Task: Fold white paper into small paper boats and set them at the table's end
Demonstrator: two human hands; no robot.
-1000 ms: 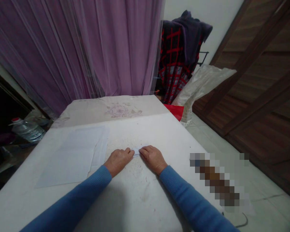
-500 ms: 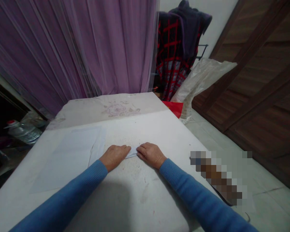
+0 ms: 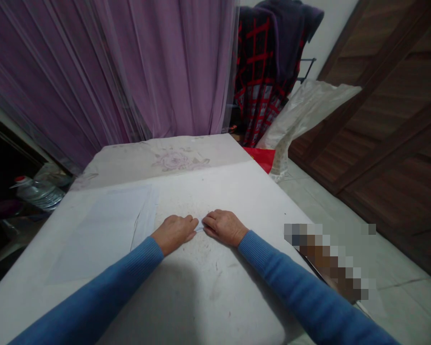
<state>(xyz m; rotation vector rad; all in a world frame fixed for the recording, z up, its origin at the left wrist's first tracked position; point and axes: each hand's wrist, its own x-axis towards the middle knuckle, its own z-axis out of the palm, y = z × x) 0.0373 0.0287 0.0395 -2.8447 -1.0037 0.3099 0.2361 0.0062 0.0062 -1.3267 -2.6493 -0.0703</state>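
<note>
Home interior, we judge, long purple curtains (image 3: 179,67) behind a rose-printed table cover (image 3: 181,160), red-and-black checked cloth (image 3: 256,72) draped by a pale wall (image 3: 335,26), brown wooden panelled doors (image 3: 388,120) to our right, light floor tiles (image 3: 301,203), a red-capped bottle (image 3: 39,194) left.

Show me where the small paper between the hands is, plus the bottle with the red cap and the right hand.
Small paper (image 3: 200,224): head view, on the bit left uncovered.
Bottle (image 3: 40,194): head view, on its clear body.
Right hand (image 3: 225,227): head view, on the back.
</note>
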